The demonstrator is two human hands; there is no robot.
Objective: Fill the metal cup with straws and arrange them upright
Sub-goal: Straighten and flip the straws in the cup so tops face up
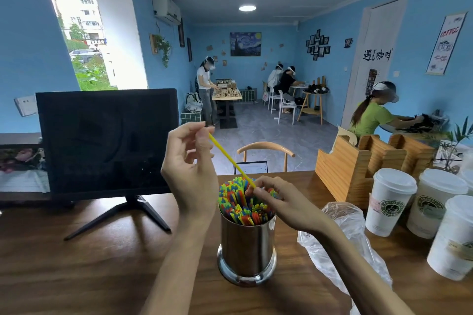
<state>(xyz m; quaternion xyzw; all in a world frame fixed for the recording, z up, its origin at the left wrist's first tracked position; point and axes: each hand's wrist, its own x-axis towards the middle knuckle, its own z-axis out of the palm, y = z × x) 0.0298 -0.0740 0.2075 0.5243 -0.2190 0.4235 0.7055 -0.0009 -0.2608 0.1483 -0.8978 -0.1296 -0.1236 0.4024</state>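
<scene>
On the table (107,263), the metal cup (247,245) brims with straws (238,202); left hand (189,163) and right hand (271,199) pinch a yellow straw (227,157), which likely needs tucking in upright.

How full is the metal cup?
Nearly full: the metal cup is packed with coloured straws standing above its rim.

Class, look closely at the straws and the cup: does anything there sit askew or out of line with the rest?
Yes. One yellow straw slants across above the metal cup, while the other straws stand roughly upright inside. The left hand pinches its upper end and the right hand holds its lower end at the bundle.
</scene>
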